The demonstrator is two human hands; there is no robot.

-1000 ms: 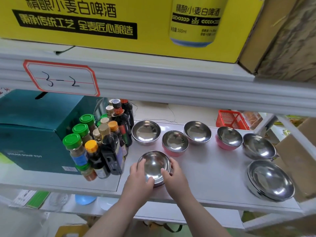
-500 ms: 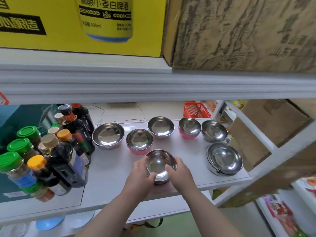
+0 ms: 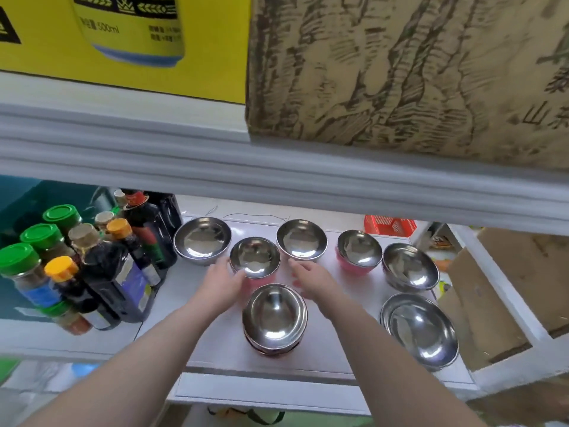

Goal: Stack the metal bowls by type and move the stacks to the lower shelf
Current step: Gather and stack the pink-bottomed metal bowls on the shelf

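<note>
1. Nearest the shelf edge (image 3: 271, 363): a small stack of bowls (image 3: 274, 318), steel inside, reddish outside, standing free of both hands.
2. Right of that stack: a wider stack of plain steel bowls (image 3: 420, 331), near the shelf's right end.
3. Just behind the small stack: left hand (image 3: 222, 283), fingers spread and open, fingertips touching or nearly touching the rim of a pink-sided bowl (image 3: 255, 257); blurred, so contact uncertain.
4. Right of the same bowl: right hand (image 3: 312, 280), open, palm inward, holding nothing.
5. Further back from the small stack: a wide steel bowl (image 3: 202, 240), another steel bowl (image 3: 301, 239), a second pink-sided bowl (image 3: 358, 252), and a plain one (image 3: 410, 266) to the right.
6. Left of the stack: sauce bottles and jars (image 3: 101, 263).
7. Behind, far right: a red basket (image 3: 389, 224).
</note>
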